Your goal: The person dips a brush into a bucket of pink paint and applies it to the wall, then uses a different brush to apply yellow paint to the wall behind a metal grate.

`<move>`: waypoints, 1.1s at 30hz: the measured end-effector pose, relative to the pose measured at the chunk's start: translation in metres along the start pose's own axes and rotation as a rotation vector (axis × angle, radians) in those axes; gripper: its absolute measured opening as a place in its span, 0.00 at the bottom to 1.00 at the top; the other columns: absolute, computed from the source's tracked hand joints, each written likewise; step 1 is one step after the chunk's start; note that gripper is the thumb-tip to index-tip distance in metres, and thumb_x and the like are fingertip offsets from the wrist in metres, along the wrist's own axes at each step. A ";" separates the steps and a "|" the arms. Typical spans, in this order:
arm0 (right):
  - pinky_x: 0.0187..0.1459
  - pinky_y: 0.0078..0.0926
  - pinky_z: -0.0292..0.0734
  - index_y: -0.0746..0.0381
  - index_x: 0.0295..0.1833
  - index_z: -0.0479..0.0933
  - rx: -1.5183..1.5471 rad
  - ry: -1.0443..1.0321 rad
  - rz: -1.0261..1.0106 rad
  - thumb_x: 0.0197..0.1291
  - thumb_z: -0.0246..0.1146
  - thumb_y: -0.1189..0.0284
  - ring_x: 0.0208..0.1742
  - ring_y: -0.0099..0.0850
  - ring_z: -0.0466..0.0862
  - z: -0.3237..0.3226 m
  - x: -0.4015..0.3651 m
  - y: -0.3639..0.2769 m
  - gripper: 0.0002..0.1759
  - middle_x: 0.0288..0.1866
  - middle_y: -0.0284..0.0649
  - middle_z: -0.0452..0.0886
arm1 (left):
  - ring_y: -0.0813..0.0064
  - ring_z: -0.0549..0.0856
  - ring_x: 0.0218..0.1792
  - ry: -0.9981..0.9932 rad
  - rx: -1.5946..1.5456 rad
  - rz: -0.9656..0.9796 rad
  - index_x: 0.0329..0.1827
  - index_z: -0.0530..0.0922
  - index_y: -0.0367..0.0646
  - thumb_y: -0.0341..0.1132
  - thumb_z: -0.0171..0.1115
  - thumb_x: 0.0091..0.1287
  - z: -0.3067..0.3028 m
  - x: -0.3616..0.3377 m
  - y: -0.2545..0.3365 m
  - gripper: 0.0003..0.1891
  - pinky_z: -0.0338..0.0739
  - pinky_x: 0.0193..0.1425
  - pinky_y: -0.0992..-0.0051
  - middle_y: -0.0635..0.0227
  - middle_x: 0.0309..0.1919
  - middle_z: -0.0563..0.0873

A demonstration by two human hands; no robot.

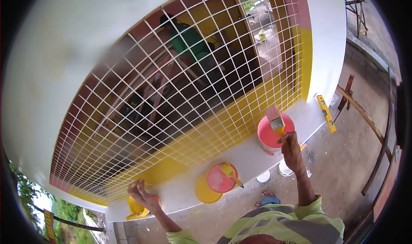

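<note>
My right hand (292, 151) is closed round the yellow handle of a paintbrush (277, 123), its pinkish bristles pointing up over a bucket of pink paint (265, 136) on the white ledge (249, 158). On the left, my left hand (141, 194) is raised in front of the white grille (171, 115), over a yellow paint container (136, 207); its fingers look bent, and whether they hold anything is unclear. Between the hands, a second brush (228, 171) lies across a pink lid (216, 181), which overlaps a yellow lid (206, 193).
A yellow spirit level (326, 114) rests at the ledge's right end. Behind the grille is a person in a green top (186, 40). White containers (284, 168) stand on the floor below the ledge. Wooden poles (365, 115) are at the right.
</note>
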State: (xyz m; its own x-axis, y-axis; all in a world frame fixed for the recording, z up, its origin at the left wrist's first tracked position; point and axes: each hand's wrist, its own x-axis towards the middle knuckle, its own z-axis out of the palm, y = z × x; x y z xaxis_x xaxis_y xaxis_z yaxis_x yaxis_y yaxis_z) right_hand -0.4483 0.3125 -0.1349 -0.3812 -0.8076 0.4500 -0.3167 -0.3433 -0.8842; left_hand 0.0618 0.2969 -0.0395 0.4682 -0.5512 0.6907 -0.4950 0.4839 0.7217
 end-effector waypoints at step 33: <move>0.28 0.12 0.69 0.67 0.62 0.73 1.360 0.342 -0.309 0.72 0.62 0.74 0.28 0.14 0.76 0.223 0.293 -0.224 0.16 0.46 0.41 0.85 | 0.48 0.56 0.81 -0.786 1.093 0.203 0.83 0.54 0.59 0.39 0.65 0.68 0.131 0.193 0.071 0.42 0.55 0.83 0.58 0.49 0.81 0.56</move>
State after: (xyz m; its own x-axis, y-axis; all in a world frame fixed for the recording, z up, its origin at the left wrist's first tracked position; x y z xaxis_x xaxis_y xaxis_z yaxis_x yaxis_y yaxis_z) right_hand -0.2951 0.0458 0.1669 -0.6999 -0.5315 0.4771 0.5625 -0.8219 -0.0904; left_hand 0.0213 0.1364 0.1387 -0.0366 -0.9513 0.3061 -0.9986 0.0233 -0.0470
